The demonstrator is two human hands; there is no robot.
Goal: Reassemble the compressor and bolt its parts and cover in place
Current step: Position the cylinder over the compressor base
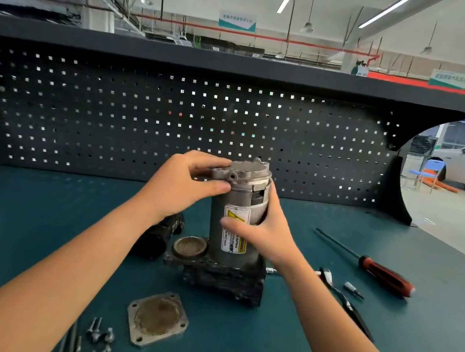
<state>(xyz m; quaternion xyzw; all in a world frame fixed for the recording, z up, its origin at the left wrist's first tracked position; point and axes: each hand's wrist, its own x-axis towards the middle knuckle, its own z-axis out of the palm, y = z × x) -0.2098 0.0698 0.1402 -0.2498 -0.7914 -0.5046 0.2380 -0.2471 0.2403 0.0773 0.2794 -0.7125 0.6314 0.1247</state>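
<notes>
A grey compressor cylinder (237, 207) with a yellow warning label stands upright on a dark base block (224, 279) in the middle of the bench. My left hand (184, 186) grips the cast end cap (244, 171) on its top, thumb below and fingers above. My right hand (265, 232) wraps round the cylinder's right side, thumb across the label. A square cover plate (157, 319) with corner holes lies flat in front of the base. Several bolts (98, 340) lie at the near edge, left of the plate.
A red-handled screwdriver (369, 266), a ratchet wrench (340, 296) and a small bit (353, 288) lie right of the compressor. A black cylindrical part (159, 235) lies left of the base. A pegboard (172, 123) backs the green bench top (37, 206).
</notes>
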